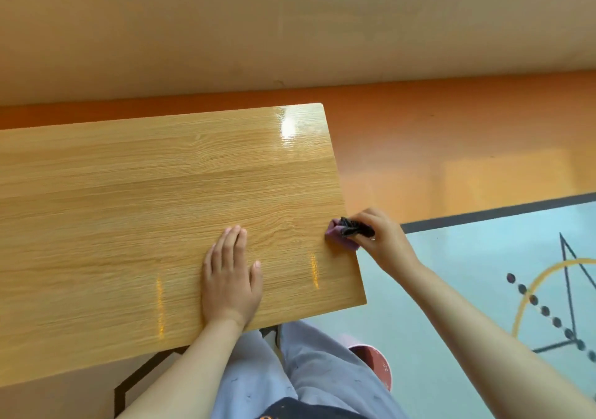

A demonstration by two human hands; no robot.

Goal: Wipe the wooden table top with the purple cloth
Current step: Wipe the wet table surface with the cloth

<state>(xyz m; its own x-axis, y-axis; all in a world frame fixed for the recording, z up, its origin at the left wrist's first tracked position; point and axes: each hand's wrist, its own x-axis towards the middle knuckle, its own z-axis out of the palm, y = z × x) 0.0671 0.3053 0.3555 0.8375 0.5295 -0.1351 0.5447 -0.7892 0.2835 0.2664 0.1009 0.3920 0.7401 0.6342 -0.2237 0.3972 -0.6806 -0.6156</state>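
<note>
cloth first: the purple cloth [338,233] is at the right edge of the wooden table top [145,209], about halfway between the near and the far side, and part of it hangs past the edge. your right hand [377,234] is closed around it in a bunch, fingers curled, and there is also something dark and crumpled [356,228] inside the grip; what it is, you cannot tell from here. your left hand [230,276] lies flat and open on the wood near the near edge, holding nothing, only pressing down.

the cloth seems light, soft and limp, so it will fold and roll under your fingers if you pinch only one corner. better to spread it and put the palm on top, so that more of it touches the wood. the table top is shiny and looks smooth, so the cloth should slide easily, perhaps too easily; press down a little. nothing here looks fragile. keep the left hand where it is if the table feels unsteady.
</note>
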